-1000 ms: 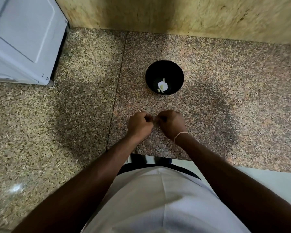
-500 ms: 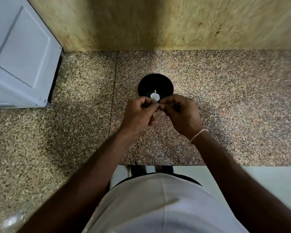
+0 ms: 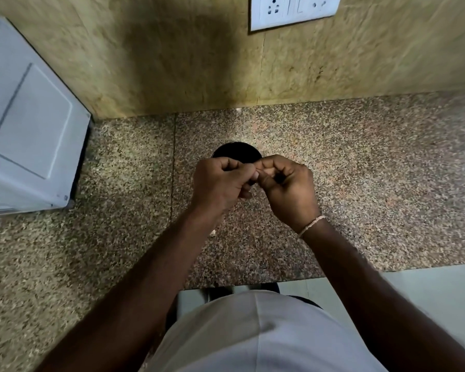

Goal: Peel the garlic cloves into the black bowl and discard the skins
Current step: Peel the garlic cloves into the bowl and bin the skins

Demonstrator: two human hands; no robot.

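Garlic cannot be made out as such: only a small pale bit (image 3: pixel 256 175) is glimpsed where the fingertips of both hands meet, and whether it is clove or skin cannot be told. Largest in view is the speckled stone counter (image 3: pixel 360 183), backed by a yellowish wall (image 3: pixel 172 63) on which a white socket plate (image 3: pixel 293 10) is mounted at the top edge. A white appliance (image 3: pixel 30 124) is set on the counter at the far left, against the wall. A white shirt (image 3: pixel 253 336) is seen at the bottom, with both bare forearms reaching forward from it. The bowl (image 3: pixel 236 150) is placed on the counter near the middle, well apart from the appliance; its near part and inside are hidden by the hands, which are held above it. The left hand (image 3: pixel 220 183) and right hand (image 3: pixel 287 189) are held touching at the fingertips, fingers curled, both pinching the pale bit between them. A thin cord band (image 3: pixel 310 225) is worn on the right wrist.
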